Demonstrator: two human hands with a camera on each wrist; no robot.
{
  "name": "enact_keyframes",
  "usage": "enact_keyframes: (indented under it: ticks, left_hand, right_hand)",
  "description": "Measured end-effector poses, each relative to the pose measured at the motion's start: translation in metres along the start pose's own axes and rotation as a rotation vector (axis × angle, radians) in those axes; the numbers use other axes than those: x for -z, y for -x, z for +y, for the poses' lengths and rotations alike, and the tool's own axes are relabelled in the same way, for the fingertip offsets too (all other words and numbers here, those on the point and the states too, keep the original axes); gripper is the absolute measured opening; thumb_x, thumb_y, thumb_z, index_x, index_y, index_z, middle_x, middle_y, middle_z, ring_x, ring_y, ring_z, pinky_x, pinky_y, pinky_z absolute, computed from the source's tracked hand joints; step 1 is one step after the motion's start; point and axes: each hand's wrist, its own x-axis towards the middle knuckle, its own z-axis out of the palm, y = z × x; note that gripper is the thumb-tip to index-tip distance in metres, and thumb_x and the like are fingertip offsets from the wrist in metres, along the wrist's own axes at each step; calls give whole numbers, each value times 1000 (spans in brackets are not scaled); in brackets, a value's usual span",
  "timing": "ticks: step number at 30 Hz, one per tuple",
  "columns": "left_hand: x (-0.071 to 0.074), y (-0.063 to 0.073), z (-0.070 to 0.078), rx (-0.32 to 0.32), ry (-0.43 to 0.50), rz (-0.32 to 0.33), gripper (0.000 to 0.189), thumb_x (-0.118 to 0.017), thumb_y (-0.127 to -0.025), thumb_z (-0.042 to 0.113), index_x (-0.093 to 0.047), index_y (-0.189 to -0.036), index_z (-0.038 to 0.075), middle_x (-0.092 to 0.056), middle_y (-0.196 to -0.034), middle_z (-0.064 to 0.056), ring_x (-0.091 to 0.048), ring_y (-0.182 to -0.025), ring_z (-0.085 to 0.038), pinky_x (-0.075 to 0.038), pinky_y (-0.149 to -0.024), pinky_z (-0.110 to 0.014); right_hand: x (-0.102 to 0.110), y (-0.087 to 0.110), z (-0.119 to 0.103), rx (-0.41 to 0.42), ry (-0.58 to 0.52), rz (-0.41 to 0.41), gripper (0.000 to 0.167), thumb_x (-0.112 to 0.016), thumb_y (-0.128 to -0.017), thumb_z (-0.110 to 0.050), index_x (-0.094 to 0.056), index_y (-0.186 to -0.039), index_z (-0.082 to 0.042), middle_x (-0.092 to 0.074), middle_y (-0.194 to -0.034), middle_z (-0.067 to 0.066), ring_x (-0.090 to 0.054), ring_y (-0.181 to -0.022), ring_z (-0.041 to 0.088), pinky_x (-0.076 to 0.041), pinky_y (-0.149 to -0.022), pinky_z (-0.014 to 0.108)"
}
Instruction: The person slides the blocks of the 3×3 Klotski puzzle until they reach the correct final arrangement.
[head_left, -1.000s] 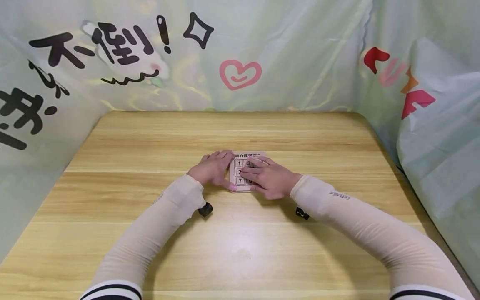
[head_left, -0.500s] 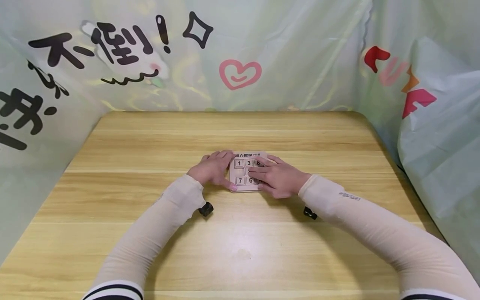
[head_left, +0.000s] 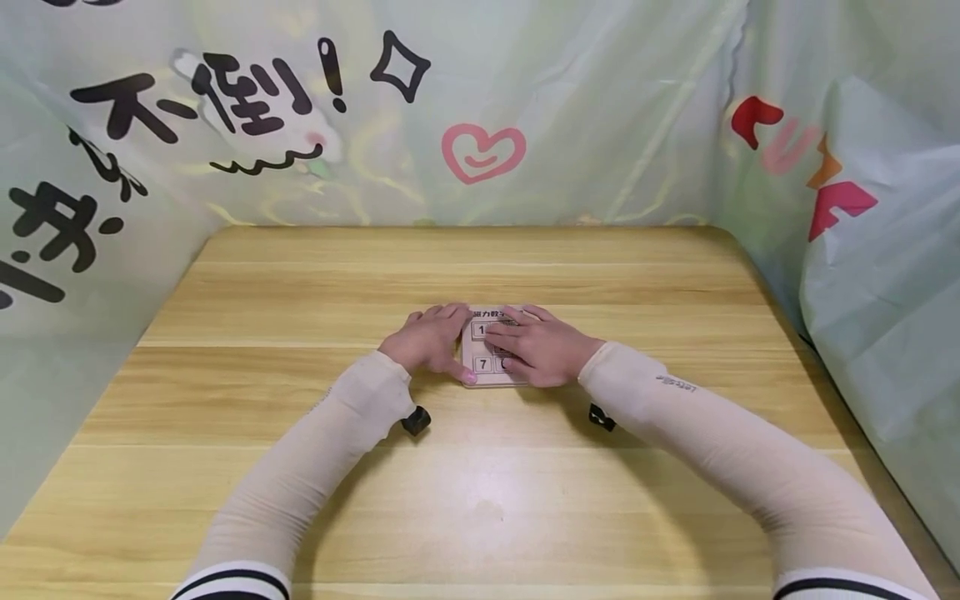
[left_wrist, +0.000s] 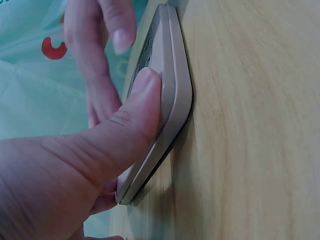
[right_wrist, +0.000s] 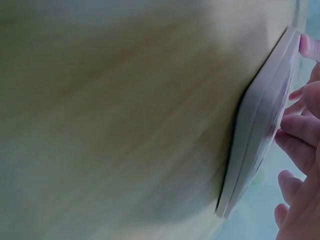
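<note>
A pale pink number sliding puzzle lies flat on the table, with black numerals on its square tiles. My left hand grips its left side; the thumb presses the near left corner, while the fingers reach the far left corner. Over the tiles spreads my right hand, its fingers fairly straight and the fingertips on the top row beside tile 1. Tile 7 shows at lower left, and the slot between 1 and 7 is bare. The right-hand tiles are hidden under that hand.
The wooden table extends all round the puzzle. Behind it and along both sides hangs a pale green printed curtain. A small black wrist camera sits under the left wrist, another under the right.
My right hand shifted right, leaving the left middle slot bare where a 2 tile was, then came back left toward the top row. My left hand keeps its grip. The head view tilted slightly.
</note>
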Motion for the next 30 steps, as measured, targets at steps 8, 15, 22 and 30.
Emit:
enact_keyframes:
  ticks: [8,15,22,30]
  left_hand:
    - [-1,-1,2,-1,-7,-7,112,-79,-68,62,-24,-153,13,-21,-159,-4,-19,-144,-34,-18,-115,-56]
    - [-1,-2,1,-3,-4,3,112,-79,-67,61,-25,-152,12,-21,-159,-5,-20,-143,-36,-18,-115,-55]
    - [-2,-1,-1,-3,-11,0,112,-79,-68,61,-24,-153,11,-19,-160,-6,-19,-143,-37,-17,-115,-56]
    - [-1,-1,-1,-3,7,-6,114,-79,-68,60,-23,-154,10,-18,-160,-8,-18,-143,-38,-15,-115,-56]
  right_hand:
    - [-2,-7,-2,-16,-6,-24,51,-42,-100,-32,-47,-144,-7,-42,-149,9,-22,-143,36,-18,-115,56]
    - [0,-2,-10,1,31,-53,50,-43,-101,-33,-46,-145,-8,-41,-150,8,-21,-143,34,-14,-116,55]
    - [1,4,-16,30,42,-53,49,-43,-101,-30,-48,-143,-7,-43,-149,7,-23,-143,34,-16,-115,56]
    - [0,7,-7,-5,44,-54,51,-42,-101,-32,-45,-145,-6,-42,-149,8,-22,-143,35,-15,-116,56]
